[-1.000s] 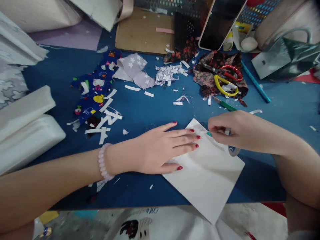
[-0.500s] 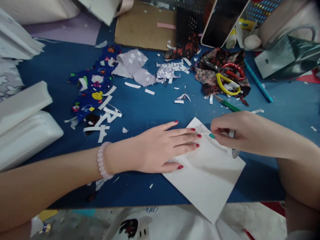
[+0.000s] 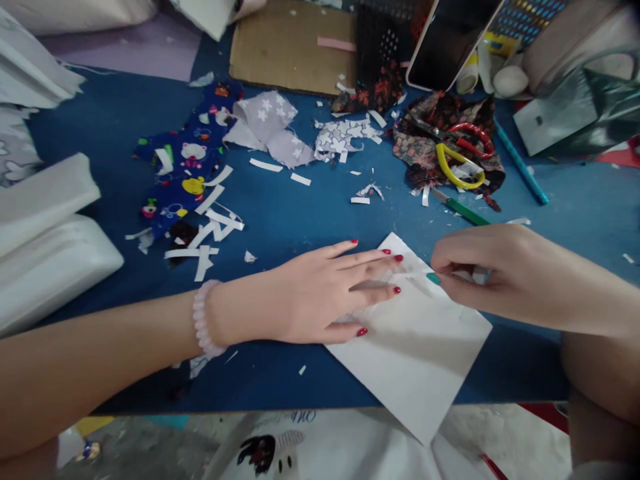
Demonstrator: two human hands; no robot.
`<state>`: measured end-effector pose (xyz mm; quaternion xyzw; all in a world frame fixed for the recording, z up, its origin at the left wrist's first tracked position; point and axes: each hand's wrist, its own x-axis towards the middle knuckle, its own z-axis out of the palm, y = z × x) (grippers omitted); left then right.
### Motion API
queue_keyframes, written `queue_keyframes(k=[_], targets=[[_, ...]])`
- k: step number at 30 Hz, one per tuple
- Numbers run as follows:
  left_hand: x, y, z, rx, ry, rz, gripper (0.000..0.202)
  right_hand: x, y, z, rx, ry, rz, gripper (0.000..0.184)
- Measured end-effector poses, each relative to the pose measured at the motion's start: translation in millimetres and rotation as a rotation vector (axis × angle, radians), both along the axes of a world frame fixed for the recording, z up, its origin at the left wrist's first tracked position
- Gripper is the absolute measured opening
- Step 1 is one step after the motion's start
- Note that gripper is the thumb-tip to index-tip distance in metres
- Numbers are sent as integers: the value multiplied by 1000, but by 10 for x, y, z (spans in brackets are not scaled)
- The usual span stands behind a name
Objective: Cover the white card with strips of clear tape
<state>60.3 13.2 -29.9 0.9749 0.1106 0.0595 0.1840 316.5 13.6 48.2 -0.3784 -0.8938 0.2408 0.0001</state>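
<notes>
A white sheet of paper or card [image 3: 425,373] lies turned cornerwise, its near corner past the table's front edge. My left hand [image 3: 310,293] rests flat on the sheet's left part, fingers spread. At the sheet's upper right edge, my right hand [image 3: 480,273] is closed, with thumb and forefinger pinching a thin white strip [image 3: 413,275]. The strip runs from under my left fingertips to the pinch; I cannot tell whether it is tape or backing paper. The inside of my right hand is mostly hidden.
Scissors [image 3: 460,163] lie on dark floral fabric [image 3: 417,150], near a green-handled cutter [image 3: 465,211] and a blue pen [image 3: 523,163]. Patterned blue fabric [image 3: 193,157] and white paper scraps [image 3: 210,233] lie left. A phone [image 3: 450,43] leans behind; white blocks [image 3: 55,267] sit far left.
My right hand has moved slightly right and down, drawing the pinched strip with it. My left hand stays spread on the sheet, its fingers shifted a little.
</notes>
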Motion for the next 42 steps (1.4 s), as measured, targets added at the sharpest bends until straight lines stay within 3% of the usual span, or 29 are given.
queue_keyframes(k=[13, 23, 42], targets=[[-9, 1, 13, 1, 8, 0, 52, 17, 86, 21, 14, 46, -32, 17], [-12, -8, 18, -5, 55, 3, 55, 102, 279, -157, -79, -114, -129, 20], [-36, -35, -16, 40, 13, 4, 50, 144, 366, -308, -194, -117, -156, 24]])
